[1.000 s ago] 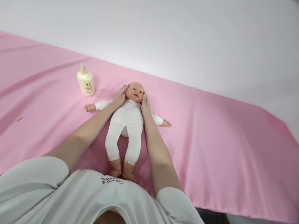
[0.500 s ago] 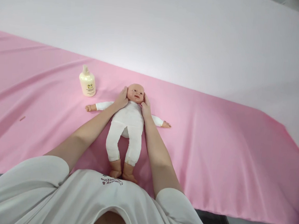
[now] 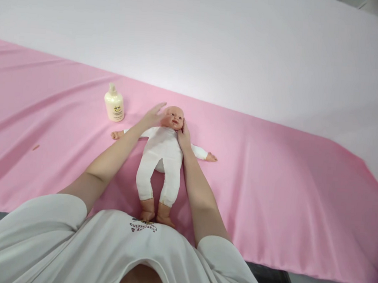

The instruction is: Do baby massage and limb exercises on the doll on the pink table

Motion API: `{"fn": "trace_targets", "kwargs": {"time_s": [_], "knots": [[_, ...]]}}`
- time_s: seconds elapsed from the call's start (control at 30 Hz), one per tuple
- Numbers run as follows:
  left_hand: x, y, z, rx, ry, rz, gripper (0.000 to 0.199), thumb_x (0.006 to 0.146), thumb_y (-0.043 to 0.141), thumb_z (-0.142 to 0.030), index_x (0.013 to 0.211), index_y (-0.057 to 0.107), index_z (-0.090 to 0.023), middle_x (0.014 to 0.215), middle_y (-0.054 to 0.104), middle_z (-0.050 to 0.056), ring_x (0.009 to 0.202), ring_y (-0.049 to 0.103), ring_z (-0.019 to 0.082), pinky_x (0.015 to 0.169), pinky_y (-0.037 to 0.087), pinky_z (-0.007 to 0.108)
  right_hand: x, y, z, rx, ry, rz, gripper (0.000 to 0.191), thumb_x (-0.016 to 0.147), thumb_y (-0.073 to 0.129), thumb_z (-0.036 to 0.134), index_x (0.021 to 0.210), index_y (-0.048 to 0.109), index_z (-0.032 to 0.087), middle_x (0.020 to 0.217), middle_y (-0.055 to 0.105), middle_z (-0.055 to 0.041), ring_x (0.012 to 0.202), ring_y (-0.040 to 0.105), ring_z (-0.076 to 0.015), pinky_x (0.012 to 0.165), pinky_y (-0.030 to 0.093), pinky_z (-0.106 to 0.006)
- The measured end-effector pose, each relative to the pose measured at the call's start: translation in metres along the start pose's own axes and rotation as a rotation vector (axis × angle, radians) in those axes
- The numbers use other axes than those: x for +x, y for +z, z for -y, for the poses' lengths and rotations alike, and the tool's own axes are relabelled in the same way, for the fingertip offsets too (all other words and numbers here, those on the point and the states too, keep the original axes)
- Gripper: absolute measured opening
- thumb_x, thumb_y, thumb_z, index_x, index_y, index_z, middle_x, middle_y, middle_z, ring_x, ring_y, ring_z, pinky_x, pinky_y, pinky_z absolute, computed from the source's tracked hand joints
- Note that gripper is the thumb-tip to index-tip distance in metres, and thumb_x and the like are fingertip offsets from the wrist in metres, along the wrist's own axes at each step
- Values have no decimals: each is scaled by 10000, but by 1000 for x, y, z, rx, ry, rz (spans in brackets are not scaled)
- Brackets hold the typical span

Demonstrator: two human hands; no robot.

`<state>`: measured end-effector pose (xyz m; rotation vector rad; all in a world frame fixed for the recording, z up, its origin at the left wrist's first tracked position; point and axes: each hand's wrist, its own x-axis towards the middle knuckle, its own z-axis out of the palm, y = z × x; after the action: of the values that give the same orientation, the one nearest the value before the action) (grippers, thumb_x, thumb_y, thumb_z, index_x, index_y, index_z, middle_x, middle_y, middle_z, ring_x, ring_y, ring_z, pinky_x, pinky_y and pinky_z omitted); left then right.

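Observation:
A baby doll (image 3: 164, 146) in a white bodysuit lies on its back, its head away from me and its feet against my shirt. My left hand (image 3: 153, 117) is raised at the left side of its head, open, fingers stretched and slightly blurred by motion. On the other side, my right hand (image 3: 184, 137) lies along the doll's cheek and neck with extended fingers, partly hidden by the head. Both doll arms are spread out sideways. To the left of my left hand stands a cream-coloured pump bottle (image 3: 114, 106) with a small printed label.
A pink cloth (image 3: 271, 178) with folds covers the table. Behind it rises a plain white wall or panel (image 3: 197, 42). A small brownish strip (image 3: 36, 147) lies on the cloth at the left.
My left hand has lifted from the side of the doll's head and opened its fingers. My right hand stays against the head. The view has shifted slightly.

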<state>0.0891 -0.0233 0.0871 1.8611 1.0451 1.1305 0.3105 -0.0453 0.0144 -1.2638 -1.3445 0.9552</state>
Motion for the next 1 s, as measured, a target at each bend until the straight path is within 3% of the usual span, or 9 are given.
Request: {"fn": "trace_targets", "kwargs": {"time_s": [0.03,0.17,0.23,0.37,0.47,0.73,1.0], "knots": [[1,-15,-9,-56,-19,-27,569,963,551,-445,1490,530,-232,1632,464,127,1520,438,357,1235,388,527,-1,0,2,16,5,-9,899,827,570,314,1656,253,166,1666,447,-95,1539,445,-278,1312,343,-510],[-2,-81,-44,-750,-170,-245,383,964,593,-512,1240,671,-258,1399,670,100,1297,647,336,1014,569,477,-4,1,10,50,9,-48,790,858,553,281,1615,353,177,1687,411,-78,1582,377,-236,1327,313,-467],[-8,-110,-57,-976,-183,-369,271,1003,541,-449,1076,693,-237,1209,735,71,1183,701,263,923,590,365,-7,1,14,59,17,-53,786,861,562,274,1614,354,179,1688,410,-82,1575,390,-233,1324,325,-466],[-19,-146,-66,-1245,-152,-569,330,1080,405,-359,898,645,-224,885,717,0,916,701,121,821,537,238,-14,2,21,74,8,-24,807,850,550,235,1624,331,178,1676,431,-86,1520,472,-225,1297,386,-459],[-22,-153,-67,-1291,-147,-597,366,1100,376,-349,847,608,-223,791,691,-17,860,664,112,810,508,238,-19,2,28,53,-7,-13,785,848,543,236,1611,359,209,1653,471,-62,1495,499,-223,1279,411,-465],[-23,-147,-66,-1265,-160,-574,327,1065,354,-227,851,601,-218,760,675,-17,820,682,120,809,509,246,-26,1,42,-13,-25,-24,720,845,563,272,1554,446,227,1628,512,-39,1489,485,-206,1258,407,-399],[-23,-146,-55,-1331,-180,-581,289,1028,411,-273,849,634,-234,745,652,-22,711,689,117,710,517,236,-26,2,44,-37,-12,-48,731,810,566,303,1531,471,232,1586,562,-56,1439,540,-237,1223,452,-402]]}}
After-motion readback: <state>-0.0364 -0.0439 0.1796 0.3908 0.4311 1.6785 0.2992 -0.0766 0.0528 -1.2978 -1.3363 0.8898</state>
